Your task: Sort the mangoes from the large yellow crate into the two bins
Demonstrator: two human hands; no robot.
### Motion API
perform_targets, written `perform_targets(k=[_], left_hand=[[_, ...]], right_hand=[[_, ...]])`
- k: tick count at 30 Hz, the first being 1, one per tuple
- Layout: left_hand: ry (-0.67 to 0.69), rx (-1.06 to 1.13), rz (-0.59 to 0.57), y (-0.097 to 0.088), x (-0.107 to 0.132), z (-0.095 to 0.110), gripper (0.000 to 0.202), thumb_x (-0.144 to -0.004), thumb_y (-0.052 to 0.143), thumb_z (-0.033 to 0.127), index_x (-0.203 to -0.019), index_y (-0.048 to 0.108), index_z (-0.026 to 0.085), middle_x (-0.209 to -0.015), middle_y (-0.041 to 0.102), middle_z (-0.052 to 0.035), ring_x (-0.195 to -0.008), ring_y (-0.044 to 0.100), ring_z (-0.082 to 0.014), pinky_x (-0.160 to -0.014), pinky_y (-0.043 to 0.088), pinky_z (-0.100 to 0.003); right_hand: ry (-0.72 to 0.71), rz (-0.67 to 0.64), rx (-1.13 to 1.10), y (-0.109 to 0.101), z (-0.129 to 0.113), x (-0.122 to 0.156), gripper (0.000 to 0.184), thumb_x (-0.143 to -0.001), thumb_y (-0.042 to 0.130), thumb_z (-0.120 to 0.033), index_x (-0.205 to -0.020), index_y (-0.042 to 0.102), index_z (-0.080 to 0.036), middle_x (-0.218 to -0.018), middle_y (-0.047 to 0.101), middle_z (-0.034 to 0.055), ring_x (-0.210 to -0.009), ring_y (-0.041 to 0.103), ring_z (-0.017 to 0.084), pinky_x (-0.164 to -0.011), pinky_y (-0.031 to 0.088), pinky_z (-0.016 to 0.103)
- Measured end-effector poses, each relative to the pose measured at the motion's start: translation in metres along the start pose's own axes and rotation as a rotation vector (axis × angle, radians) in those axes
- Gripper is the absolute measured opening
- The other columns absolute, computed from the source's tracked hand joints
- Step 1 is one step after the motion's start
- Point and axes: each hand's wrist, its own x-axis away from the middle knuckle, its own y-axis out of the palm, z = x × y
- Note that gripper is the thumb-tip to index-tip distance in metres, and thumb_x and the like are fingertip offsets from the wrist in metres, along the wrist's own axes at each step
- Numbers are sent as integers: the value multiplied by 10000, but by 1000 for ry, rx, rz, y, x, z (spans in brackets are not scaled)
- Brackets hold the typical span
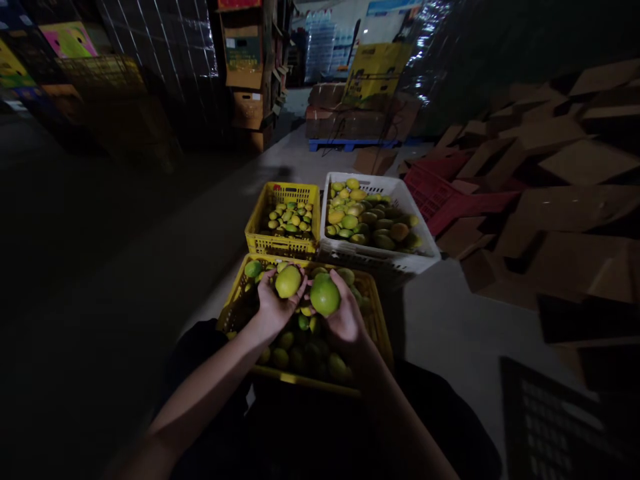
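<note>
My left hand (274, 305) cups a yellow-green citrus fruit (289, 281), palm up. My right hand (344, 317) holds a larger green citrus fruit (325, 295) beside it. Both hands hover over a near yellow crate (380, 320) filled with several green and yellow fruits. Beyond it stand a smaller yellow crate (260, 223) with small fruits and a white crate (417, 257) with larger fruits.
A pile of flattened cardboard boxes (565, 200) covers the floor on the right, with a red crate (433, 193) at its edge. Stacked cartons on a blue pallet (353, 143) stand farther back. A dark crate (555, 420) lies at the lower right. The left side is dim concrete floor.
</note>
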Motion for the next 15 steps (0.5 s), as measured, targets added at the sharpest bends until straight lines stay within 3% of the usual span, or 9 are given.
perform_targets(k=[3,5,9,11,15], left_hand=[[26,42,14,-1,-2,0,209,-793,474,262,-894,616,146,-825,664,-80,-897,645,-213,-796,551,-351],[23,38,13,-1,-2,-1,213,-794,476,268,-907,617,154,-831,661,-80,-908,644,-219,-780,558,-357],[17,41,-13,1,-1,0,173,-808,489,259,-874,614,159,-807,656,-59,-797,638,-157,-724,556,-281],[37,49,1,3,1,0,127,-812,514,257,-835,604,170,-776,650,-32,-750,624,-128,-702,546,-248],[101,40,59,7,4,2,39,-781,582,221,-808,588,193,-724,635,13,-703,612,-111,-694,540,-251]], right_hand=[[2,38,-18,-3,0,-2,243,-741,602,-450,-758,566,-210,-552,626,-18,-494,610,160,-343,381,225],[98,34,-35,-7,0,-6,254,-754,567,-462,-729,562,-209,-537,625,5,-498,615,180,-335,373,236],[249,33,-111,-11,2,-13,262,-793,481,-448,-732,571,-210,-543,638,30,-524,632,203,-382,440,277],[210,63,-116,-12,4,-16,255,-786,494,-456,-747,569,-216,-543,636,18,-516,629,201,-394,460,287],[-27,12,7,-18,7,-19,242,-721,586,-472,-723,559,-231,-519,612,-6,-479,613,190,-383,461,282]])
